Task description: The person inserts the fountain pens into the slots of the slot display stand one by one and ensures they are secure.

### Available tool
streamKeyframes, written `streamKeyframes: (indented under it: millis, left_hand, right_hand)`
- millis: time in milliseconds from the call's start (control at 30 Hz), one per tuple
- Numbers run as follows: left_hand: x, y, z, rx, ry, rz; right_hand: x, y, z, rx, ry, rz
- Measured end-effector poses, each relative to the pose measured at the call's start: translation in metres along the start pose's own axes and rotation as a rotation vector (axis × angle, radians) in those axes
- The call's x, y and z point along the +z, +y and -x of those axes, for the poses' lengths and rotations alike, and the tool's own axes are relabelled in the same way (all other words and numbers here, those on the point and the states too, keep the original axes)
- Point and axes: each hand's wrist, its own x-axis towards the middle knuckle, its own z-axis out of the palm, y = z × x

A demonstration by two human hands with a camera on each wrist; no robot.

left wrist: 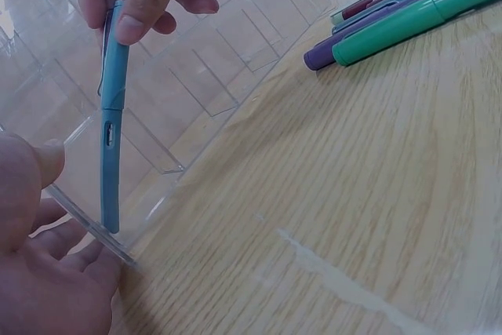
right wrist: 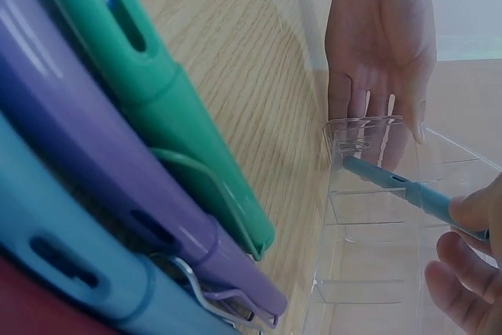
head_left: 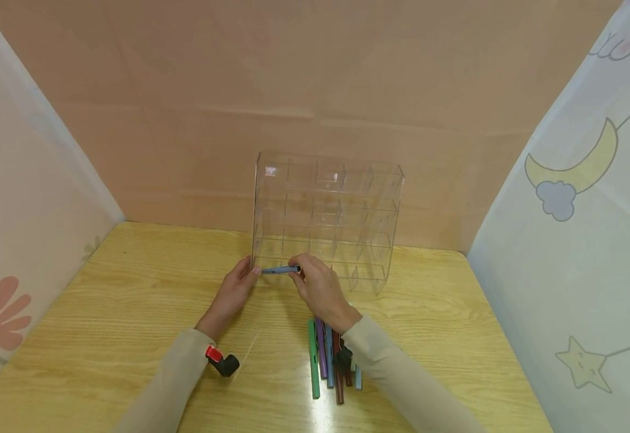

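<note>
A clear plastic rack (head_left: 322, 211) with rows of small compartments stands upright near the back of the table. My left hand (head_left: 234, 290) grips its lower left side panel, with the thumb on one face and the fingers on the other. Between thumb and fingers, my right hand (head_left: 321, 290) pinches a blue pen (head_left: 280, 270) by its capped end. In the left wrist view the blue pen (left wrist: 114, 100) points down, its far end beside the side panel at the bottom row. The right wrist view shows that end within the corner compartment.
Several loose pens lie below my right forearm: a green pen (head_left: 313, 361), a purple pen (head_left: 321, 355), a blue one (head_left: 330, 364) and a dark red one (head_left: 339, 385) among them. Behind the rack hangs an orange-brown backdrop (head_left: 185, 120); printed sheets flank the wooden table (head_left: 147, 288).
</note>
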Motion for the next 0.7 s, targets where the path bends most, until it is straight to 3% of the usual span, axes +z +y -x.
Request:
streamKeyframes:
  millis: [433,700]
  left_hand:
    - [0.0004,0.0001,0.0006,0.003,-0.002,0.006]
    - [-0.0001,-0.0025,-0.0009,-0.027,0.013,-0.017]
  right_hand:
    - [-0.0012,0.0008,0.0006,-0.095,0.004,0.005]
    - [-0.0044,0.0006,0.0012,-0.082,-0.013,0.004]
